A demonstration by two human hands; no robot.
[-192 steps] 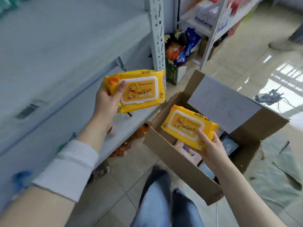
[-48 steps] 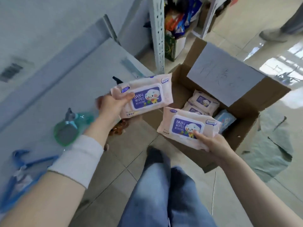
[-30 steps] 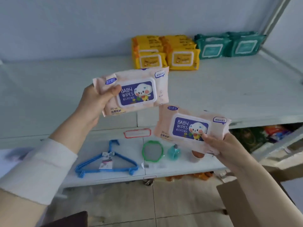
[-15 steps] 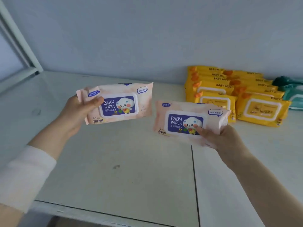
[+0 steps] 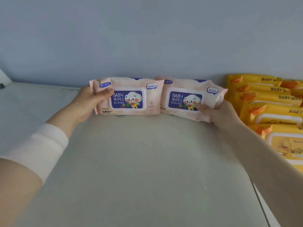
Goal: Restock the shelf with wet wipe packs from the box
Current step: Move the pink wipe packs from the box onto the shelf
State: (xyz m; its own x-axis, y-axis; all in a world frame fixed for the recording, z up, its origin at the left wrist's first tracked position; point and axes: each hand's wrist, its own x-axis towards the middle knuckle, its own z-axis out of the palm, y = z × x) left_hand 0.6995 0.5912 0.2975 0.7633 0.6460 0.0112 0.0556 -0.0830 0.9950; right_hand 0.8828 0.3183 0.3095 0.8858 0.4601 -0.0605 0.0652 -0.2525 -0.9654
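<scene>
Head view: both hands out over a pale shelf [image 5: 147, 169], each w/ a pink wipes pack, labels facing up. Left hand [image 5: 89, 104] grips the left pack [image 5: 129, 96] at its left end, thumb on top near the blue label, fingers underneath. Right hand [image 5: 218, 112] grips the right pack [image 5: 188, 99] at its lower right corner, thumb on the label edge, rest of the fingers hidden under the pack. Packs sit side by side at the back of the shelf, close to the blue-grey wall [image 5: 147, 38]; the left pack's right edge overlaps the right pack's left end. Left pack looks level, right one tilts down a bit toward the right. Can't tell if either is resting on the shelf or just above it. Both read "BABY WIPES" w/ a cartoon animal on a blue panel.

Just right of the right pack: yellow packs [image 5: 272, 112] in overlapping rows running from the wall toward the camera, "BABY WIPES" on the top edges. Right hand is near them, not touching as far as I can see. White sleeve [image 5: 42, 148] on the left forearm; right forearm bare. Box not in view.
</scene>
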